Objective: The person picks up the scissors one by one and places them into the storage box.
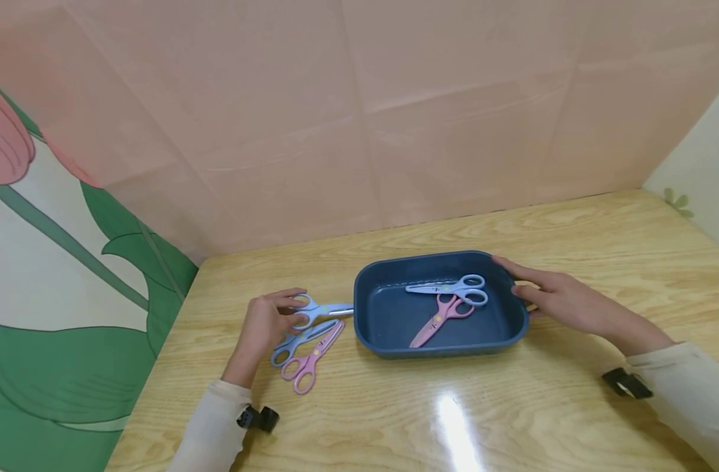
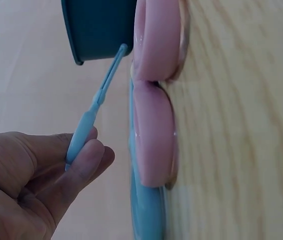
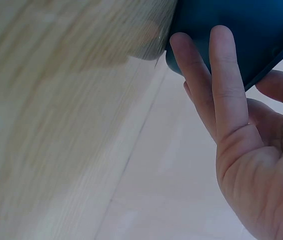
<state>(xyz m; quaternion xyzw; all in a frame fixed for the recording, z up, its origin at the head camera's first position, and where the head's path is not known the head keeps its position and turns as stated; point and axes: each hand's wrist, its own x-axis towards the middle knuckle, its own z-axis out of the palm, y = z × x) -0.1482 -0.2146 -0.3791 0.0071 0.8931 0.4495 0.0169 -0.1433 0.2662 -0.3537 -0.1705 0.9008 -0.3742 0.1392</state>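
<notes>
My left hand pinches a pair of light blue scissors by the handles. The blades slant down to the left wall of a dark blue tub, their tips at its outside near the base. Just beside that hand, a second blue pair and a pink pair of scissors lie on the table. Inside the tub, one blue pair rests across another pink pair. My right hand holds the tub's right end, thumb over the rim and fingers against the outer wall.
The wooden table meets a pinkish covered wall behind the tub. A flower-painted panel stands along the left side, and a pale wall is at the right. Small black devices sit on both wrists.
</notes>
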